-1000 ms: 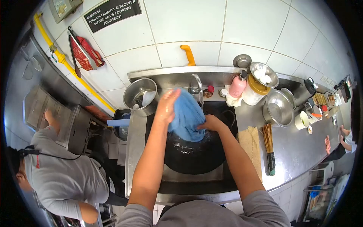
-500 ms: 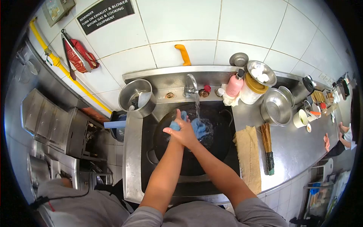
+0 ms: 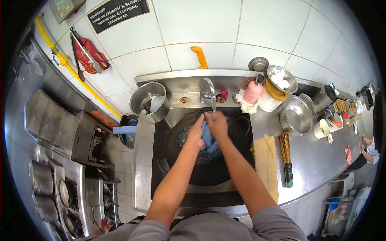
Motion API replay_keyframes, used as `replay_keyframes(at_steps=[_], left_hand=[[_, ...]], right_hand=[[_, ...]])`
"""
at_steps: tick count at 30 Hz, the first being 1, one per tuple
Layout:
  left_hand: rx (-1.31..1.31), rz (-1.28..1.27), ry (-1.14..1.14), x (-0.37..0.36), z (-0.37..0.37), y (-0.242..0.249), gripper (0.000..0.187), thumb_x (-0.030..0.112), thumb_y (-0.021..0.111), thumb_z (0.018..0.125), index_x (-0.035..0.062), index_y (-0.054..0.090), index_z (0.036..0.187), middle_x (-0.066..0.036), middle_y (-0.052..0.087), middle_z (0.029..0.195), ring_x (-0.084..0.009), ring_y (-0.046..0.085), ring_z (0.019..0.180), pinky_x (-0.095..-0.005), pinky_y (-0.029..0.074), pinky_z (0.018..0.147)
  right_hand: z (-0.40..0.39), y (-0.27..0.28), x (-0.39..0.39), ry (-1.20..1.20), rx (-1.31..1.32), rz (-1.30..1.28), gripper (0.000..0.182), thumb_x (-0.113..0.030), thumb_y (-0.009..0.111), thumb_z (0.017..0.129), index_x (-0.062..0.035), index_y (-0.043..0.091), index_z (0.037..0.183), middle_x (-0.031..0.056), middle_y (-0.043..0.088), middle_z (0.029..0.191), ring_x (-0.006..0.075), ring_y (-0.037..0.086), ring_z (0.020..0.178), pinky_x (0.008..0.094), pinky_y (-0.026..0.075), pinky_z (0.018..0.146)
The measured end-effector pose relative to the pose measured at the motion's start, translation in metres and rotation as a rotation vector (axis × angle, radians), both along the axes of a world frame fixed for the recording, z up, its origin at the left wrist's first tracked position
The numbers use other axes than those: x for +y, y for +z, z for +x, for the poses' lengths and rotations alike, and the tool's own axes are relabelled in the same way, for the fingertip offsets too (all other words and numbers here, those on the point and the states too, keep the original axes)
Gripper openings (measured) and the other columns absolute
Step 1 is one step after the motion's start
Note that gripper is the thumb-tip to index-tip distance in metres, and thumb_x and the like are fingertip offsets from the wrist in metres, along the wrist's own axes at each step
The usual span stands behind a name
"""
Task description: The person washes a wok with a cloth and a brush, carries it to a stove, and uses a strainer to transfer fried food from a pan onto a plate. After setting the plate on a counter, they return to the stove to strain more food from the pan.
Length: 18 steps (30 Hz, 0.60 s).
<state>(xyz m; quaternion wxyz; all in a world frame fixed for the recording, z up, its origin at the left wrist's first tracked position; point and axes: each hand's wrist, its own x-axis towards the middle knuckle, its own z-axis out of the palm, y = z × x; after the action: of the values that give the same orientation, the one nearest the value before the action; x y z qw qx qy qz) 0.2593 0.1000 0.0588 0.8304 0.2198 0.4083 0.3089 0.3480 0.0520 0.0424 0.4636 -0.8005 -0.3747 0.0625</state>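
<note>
A wet blue cloth [image 3: 208,138] hangs between my two hands, over a large black wok [image 3: 209,168] lying in the sink. My left hand [image 3: 196,131] is closed on the cloth's left side. On the other side my right hand [image 3: 217,124] grips its upper part, slightly blurred. Water runs from the faucet [image 3: 207,90] right behind my hands and splashes into the wok around the cloth.
A steel pot [image 3: 150,102] stands left of the sink. To the right are a pink pump bottle [image 3: 253,91], a steel bowl [image 3: 296,115], a tan cloth [image 3: 265,166] and a stick brush [image 3: 286,158]. Another person's hand [image 3: 105,225] shows lower left; a person stands far right.
My hands have moved apart from their overlapped position, and the blue cloth now hangs between them. The person at lower left has moved mostly out of view, uncovering pans. The view has shifted slightly.
</note>
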Motion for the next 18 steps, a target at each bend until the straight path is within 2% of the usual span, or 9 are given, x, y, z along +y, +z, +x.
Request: replay_keyframes(at_steps=[3,5,7,8,11,13,15,16,18], left_hand=[[-0.15,0.076,-0.134,0.052,-0.028,-0.025,0.032,0.039,0.061,0.086,0.0072,0.056,0.089,-0.008,0.058,0.083,-0.0219,0.058,0.079,-0.0384,0.05,0.075],[-0.16,0.209,0.005,0.053,-0.036,0.0,0.035,0.038,0.059,0.087,0.0059,0.055,0.099,-0.01,0.059,0.091,-0.0237,0.058,0.084,-0.0395,0.049,0.079],[-0.176,0.247,0.036,0.053,-0.033,-0.006,0.036,0.038,0.056,0.088,0.0051,0.054,0.103,-0.01,0.06,0.097,-0.0243,0.058,0.09,-0.0403,0.048,0.082],[-0.154,0.237,-0.16,0.055,-0.026,-0.028,0.039,0.037,0.054,0.088,0.0036,0.052,0.108,-0.011,0.058,0.107,-0.0242,0.056,0.098,-0.0421,0.045,0.086],[-0.049,0.33,-0.515,0.032,-0.024,0.004,0.048,0.027,0.048,0.086,0.0001,0.044,0.126,-0.012,0.042,0.134,-0.0259,0.045,0.118,-0.04,0.037,0.098],[0.047,0.41,-0.568,0.039,-0.029,0.024,0.052,0.022,0.05,0.084,0.0004,0.041,0.131,-0.012,0.039,0.137,-0.0271,0.044,0.119,-0.0377,0.036,0.099],[0.333,0.831,-0.875,0.054,-0.032,0.04,0.062,0.01,0.052,0.079,0.0034,0.033,0.137,-0.014,0.038,0.138,-0.0266,0.042,0.121,-0.0319,0.033,0.101],[0.335,0.829,-0.875,0.055,-0.033,0.038,0.062,0.01,0.052,0.079,0.0034,0.033,0.137,-0.014,0.038,0.138,-0.0266,0.042,0.121,-0.0319,0.033,0.101],[0.235,1.208,-0.851,0.05,-0.031,0.037,0.057,0.005,0.059,0.074,0.0038,0.045,0.13,-0.013,0.043,0.133,-0.022,0.049,0.113,-0.0297,0.039,0.095]], right_hand=[[0.06,-0.034,-0.002,-0.061,0.02,-0.158,0.04,-0.039,0.05,0.089,-0.0021,0.066,0.089,0.0228,0.06,0.089,0.0366,0.06,0.085,0.0435,0.046,0.075],[0.08,-0.047,-0.004,0.01,0.699,-0.002,0.045,-0.043,0.048,0.09,-0.0009,0.065,0.094,0.0162,0.062,0.088,0.0289,0.06,0.081,0.0405,0.046,0.074],[0.055,-0.006,-0.008,0.134,0.898,0.053,0.044,-0.041,0.049,0.09,-0.0011,0.064,0.098,0.013,0.063,0.091,0.0246,0.06,0.081,0.039,0.046,0.073],[0.042,0.01,-0.008,0.257,1.098,0.111,0.042,-0.04,0.051,0.09,-0.0012,0.063,0.102,0.0099,0.063,0.094,0.0203,0.06,0.081,0.0376,0.046,0.073],[0.025,0.005,-0.001,0.494,0.763,0.095,0.035,-0.031,0.058,0.088,-0.0022,0.06,0.108,0.0053,0.063,0.1,0.0147,0.06,0.082,0.0328,0.048,0.072],[0.024,0.02,-0.014,0.553,0.899,0.115,0.031,-0.025,0.06,0.087,-0.0018,0.06,0.107,0.0051,0.063,0.098,0.0127,0.06,0.081,0.0297,0.048,0.071],[0.029,0.024,-0.019,0.622,1.029,0.13,0.027,-0.02,0.062,0.086,-0.0013,0.061,0.106,0.0049,0.064,0.096,0.0107,0.059,0.081,0.0265,0.048,0.071],[0.033,0.021,-0.02,0.656,1.032,0.102,0.025,-0.016,0.062,0.086,-0.0012,0.061,0.106,0.0044,0.064,0.094,0.0104,0.059,0.08,0.0249,0.048,0.07],[0.041,0.019,-0.02,0.685,1.036,0.07,0.024,-0.013,0.061,0.086,-0.0011,0.061,0.106,0.0039,0.064,0.093,0.01,0.059,0.079,0.0233,0.049,0.07]])
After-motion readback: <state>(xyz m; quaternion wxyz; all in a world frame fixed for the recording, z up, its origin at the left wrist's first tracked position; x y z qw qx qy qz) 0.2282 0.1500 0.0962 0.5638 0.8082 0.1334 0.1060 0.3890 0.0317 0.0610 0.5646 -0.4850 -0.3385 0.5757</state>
